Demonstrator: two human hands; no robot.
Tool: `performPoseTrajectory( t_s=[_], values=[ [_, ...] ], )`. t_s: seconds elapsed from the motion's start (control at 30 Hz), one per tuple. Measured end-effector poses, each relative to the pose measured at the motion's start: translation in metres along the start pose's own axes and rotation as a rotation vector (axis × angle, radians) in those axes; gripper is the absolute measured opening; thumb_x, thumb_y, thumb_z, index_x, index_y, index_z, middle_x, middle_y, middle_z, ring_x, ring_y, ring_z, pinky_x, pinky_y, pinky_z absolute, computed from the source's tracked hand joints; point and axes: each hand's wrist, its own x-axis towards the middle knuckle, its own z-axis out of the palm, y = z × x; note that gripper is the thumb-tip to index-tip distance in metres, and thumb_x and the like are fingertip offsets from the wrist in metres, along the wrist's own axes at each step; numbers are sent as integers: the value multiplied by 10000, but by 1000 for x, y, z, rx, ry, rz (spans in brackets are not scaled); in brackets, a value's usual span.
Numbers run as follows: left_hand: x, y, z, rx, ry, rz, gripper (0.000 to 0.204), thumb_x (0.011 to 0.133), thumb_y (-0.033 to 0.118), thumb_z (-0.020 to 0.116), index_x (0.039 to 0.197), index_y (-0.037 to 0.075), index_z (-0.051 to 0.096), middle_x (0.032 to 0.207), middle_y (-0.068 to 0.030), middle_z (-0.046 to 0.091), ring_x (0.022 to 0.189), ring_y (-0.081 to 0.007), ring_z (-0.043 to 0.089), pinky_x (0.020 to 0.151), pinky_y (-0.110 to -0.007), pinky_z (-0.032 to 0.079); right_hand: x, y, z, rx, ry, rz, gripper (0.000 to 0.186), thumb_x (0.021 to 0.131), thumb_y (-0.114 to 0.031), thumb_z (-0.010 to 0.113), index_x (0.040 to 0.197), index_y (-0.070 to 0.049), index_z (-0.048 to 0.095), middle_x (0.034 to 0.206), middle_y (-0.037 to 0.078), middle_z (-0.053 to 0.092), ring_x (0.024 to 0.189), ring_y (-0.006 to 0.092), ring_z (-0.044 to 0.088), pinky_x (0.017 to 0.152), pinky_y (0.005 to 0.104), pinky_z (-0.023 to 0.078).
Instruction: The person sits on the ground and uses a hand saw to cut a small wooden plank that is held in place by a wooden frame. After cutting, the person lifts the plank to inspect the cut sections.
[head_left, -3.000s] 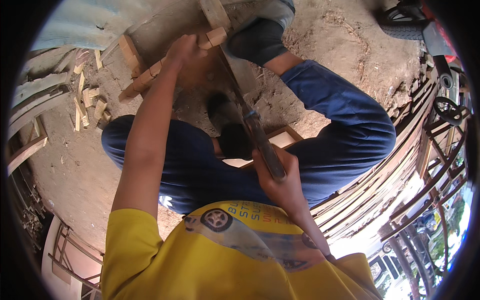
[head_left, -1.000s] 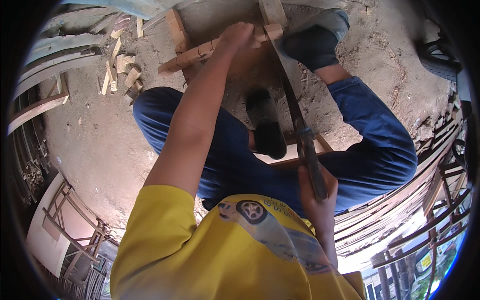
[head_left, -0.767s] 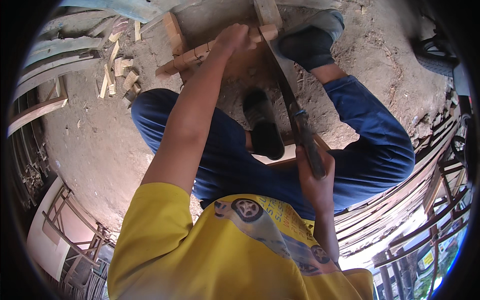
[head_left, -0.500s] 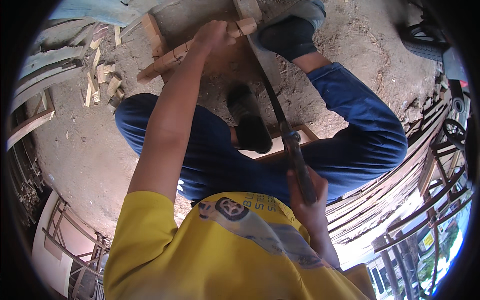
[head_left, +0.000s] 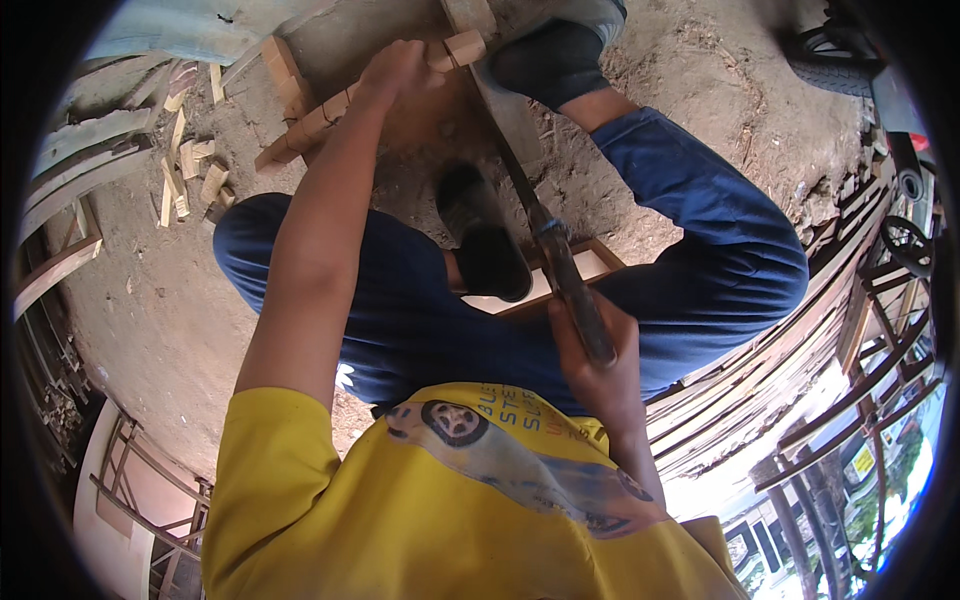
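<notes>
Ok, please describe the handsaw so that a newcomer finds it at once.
Start at the yellow shirt; above is the right hand. It grips the handsaw. Its long, narrow, dark blade distinguishes it from the paler wooden strip beyond.

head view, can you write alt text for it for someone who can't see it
A person's right hand grips a long, dark-bladed tool by its straight handle, the blade pointing toward a long, brown wooden bar with dark cross lines, which the left hand holds. Small pale wood pieces lie on the brown dirt floor to the left.
</notes>
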Motion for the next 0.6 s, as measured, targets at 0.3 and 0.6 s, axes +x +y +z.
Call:
performPoseTrajectory(
  t_s=[0.3,0.6],
  values=[
    [-3,1,-6,-61,44,-34,473,699,373,753,986,15,639,1010,-194,662,998,-349,620,867,-447,493,25,9,8,4,37,-68,89,868,-43,605,811,24,597,555,83,530,505,77,497,460,284,377],
    [-5,7,-11,-72,22,-17,518,676,371,700,1048,15,638,1024,-203,660,996,-357,619,873,-444,487,-73,14,-49,-113,128,55,119,806,-91,632,820,26,615,564,48,547,477,115,495,445,273,355]
  ],
)
